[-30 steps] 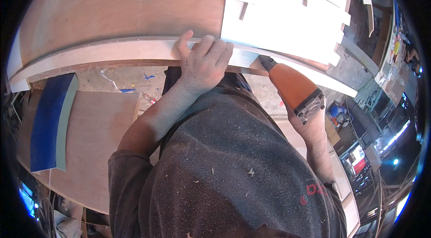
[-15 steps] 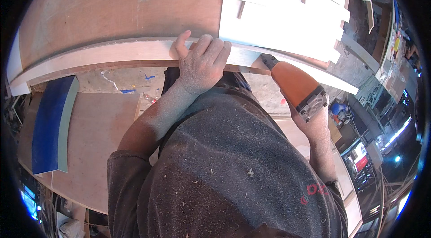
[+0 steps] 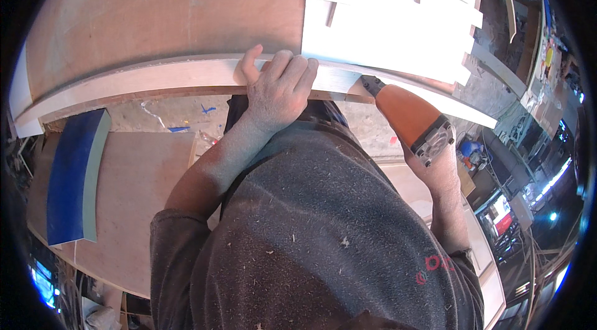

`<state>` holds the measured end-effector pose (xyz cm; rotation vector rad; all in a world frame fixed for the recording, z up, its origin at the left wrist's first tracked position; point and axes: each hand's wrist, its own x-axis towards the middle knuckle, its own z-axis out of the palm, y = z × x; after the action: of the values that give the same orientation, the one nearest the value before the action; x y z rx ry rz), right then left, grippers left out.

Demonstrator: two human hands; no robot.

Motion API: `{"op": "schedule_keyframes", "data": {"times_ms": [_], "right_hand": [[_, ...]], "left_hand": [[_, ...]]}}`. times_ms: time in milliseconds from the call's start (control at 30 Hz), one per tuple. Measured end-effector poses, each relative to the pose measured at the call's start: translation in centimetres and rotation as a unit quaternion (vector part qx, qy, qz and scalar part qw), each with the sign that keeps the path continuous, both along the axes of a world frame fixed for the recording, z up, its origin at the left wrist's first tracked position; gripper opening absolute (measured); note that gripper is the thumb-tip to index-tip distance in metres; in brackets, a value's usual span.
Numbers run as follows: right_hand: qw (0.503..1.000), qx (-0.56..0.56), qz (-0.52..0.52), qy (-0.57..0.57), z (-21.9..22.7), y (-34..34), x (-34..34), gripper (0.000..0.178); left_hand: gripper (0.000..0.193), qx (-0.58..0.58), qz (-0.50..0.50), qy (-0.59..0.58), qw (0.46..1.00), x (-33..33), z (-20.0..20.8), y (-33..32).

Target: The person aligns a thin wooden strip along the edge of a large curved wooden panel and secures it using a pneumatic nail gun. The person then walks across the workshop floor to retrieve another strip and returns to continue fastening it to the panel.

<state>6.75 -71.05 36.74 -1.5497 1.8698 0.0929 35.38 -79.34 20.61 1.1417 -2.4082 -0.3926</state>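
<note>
A long pale wooden strip runs along the near edge of a broad plywood panel. My left hand grips the strip near its middle, fingers bent over its top edge and thumb raised to the left. My right hand is closed around an orange nail gun, which hides most of the fingers. The gun's dark nose rests against the face of the strip, right of my left hand. Fine dust coats both hands and forearms.
Brightly lit white boards with small wooden pieces lie on the panel's right side. Behind on the left, a curved blue piece with a pale green edge rests on another board. Cluttered tools and cables fill the far right.
Both hands and the nail gun keep their places on the strip. Only a very slight shift of the whole view shows.
</note>
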Motion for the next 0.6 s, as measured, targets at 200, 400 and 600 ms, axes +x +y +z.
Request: {"op": "schedule_keyframes", "data": {"times_ms": [200, 400, 600], "right_hand": [[0.998, 0.002, 0.053, 0.031, -0.4, 0.6, 0.0, 0.033], [0.998, -0.017, 0.049, 0.043, 0.0, 0.6, 1.3, 0.027], [0.995, 0.097, 0.009, 0.034, 1.2, -0.1, 2.1, 0.026]], "left_hand": [[0.032, -0.021, 0.049, -0.041, 0.998, 2.3, 0.8, -0.1], [0.045, -0.045, 0.033, -0.065, 0.996, 8.3, 0.6, -2.3], [0.033, -0.029, 0.029, -0.048, 0.998, 8.1, 0.0, -1.9]]}}
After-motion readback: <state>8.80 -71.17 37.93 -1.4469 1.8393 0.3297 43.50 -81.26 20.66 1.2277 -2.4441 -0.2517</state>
